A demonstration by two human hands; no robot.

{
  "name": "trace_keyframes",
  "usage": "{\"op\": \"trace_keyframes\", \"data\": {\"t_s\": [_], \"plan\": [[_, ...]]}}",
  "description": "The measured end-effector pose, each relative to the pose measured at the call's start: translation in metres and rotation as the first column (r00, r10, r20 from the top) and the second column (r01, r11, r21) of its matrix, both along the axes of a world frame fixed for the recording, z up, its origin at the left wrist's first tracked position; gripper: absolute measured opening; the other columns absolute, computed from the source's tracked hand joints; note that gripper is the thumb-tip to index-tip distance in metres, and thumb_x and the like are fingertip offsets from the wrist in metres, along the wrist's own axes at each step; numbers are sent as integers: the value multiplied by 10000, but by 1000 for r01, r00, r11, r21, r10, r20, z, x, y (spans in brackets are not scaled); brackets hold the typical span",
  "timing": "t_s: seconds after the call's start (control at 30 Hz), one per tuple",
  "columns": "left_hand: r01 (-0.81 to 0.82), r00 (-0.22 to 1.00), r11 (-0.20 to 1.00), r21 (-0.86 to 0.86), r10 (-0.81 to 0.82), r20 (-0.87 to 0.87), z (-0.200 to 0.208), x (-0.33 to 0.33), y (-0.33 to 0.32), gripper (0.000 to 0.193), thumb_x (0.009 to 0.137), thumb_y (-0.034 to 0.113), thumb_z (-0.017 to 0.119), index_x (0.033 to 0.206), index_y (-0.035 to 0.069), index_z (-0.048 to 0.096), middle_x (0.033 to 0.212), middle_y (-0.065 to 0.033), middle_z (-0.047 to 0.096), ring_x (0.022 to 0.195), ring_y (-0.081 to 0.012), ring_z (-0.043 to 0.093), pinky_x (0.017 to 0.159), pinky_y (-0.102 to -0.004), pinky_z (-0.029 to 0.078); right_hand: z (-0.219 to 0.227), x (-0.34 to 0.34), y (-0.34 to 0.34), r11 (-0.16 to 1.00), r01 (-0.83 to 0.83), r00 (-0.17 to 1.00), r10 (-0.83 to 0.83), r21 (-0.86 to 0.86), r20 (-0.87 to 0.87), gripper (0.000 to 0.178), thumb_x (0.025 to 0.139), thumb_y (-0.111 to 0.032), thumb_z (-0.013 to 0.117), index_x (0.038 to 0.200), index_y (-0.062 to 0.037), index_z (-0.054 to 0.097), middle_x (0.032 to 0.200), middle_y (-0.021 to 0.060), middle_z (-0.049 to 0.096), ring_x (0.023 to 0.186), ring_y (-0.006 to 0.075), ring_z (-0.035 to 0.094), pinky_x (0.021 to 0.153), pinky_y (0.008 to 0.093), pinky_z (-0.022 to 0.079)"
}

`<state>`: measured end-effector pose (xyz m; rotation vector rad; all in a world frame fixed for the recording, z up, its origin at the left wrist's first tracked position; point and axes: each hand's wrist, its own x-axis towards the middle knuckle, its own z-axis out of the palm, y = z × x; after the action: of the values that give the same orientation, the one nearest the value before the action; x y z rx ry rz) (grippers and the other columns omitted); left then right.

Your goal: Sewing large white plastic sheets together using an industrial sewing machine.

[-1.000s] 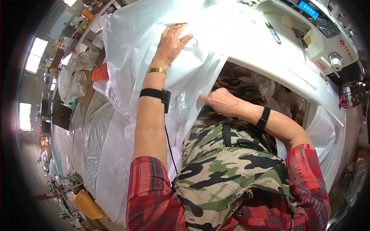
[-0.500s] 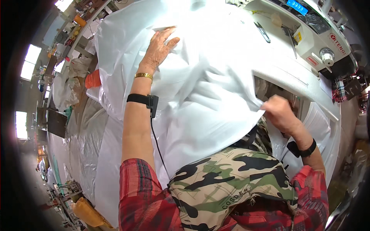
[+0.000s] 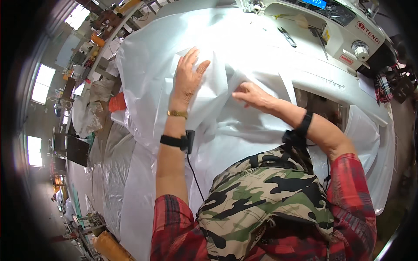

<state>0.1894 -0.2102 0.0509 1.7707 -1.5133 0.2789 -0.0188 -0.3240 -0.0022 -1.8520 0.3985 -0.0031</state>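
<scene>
At 1 o'clock, dark snips (image 3: 287, 37) lie on the white table (image 3: 315, 71), with the sewing machine (image 3: 342, 32) beyond. An orange bundle (image 3: 117, 102) sits at 10 o'clock; a camouflage apron (image 3: 278, 182) fills 5 o'clock. The white sheet (image 3: 213, 115) spreads across the middle toward 12 o'clock, under both hands. At 11 o'clock the left hand (image 3: 188, 80) lies flat, thumb apart, gripping nothing. At 2 o'clock the right hand (image 3: 254, 95) is half curled; I cannot tell whether it pinches the sheet. Glare washes out the sheet's top, and the upper edge crops the machine's blue display (image 3: 317, 3).
</scene>
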Motion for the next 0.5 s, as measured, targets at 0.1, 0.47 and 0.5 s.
{"op": "trace_keyframes", "data": {"t_s": [0.1, 0.47, 0.5], "plan": [[-34, 993, 997, -68, 26, -113, 18, -66, 18, 386, 930, 227, 652, 1217, -27, 606, 1185, -184, 642, 1126, -293, 605, 975, -343, 462, -35, 24, 7, 906, 340, 938, -345, 252, -26, 382, 899, -321, 622, 1039, 32, 659, 846, 74, 650, 782, 162, 600, 722, 304, 514], [298, 754, 869, 396, 41, -656, -31, -140, 129, 220, 926, 184, 621, 962, -28, 670, 891, -189, 672, 772, -324, 633, 718, -372, 507, 41, -78, 73, 703, -640, 738, 675, 309, -10, 335, 920, -318, 665, 1039, -8, 706, 968, 51, 701, 911, 127, 613, 823, 265, 478], [288, 748, 874, 392, 50, -662, -40, -143, 137, 220, 926, 184, 621, 962, -28, 670, 891, -189, 672, 772, -324, 633, 718, -372, 507, 38, -82, 71, 727, -544, 819, 569, 418, 75, 336, 923, -318, 660, 1032, -4, 706, 953, 57, 704, 901, 134, 621, 823, 269, 484]]}}
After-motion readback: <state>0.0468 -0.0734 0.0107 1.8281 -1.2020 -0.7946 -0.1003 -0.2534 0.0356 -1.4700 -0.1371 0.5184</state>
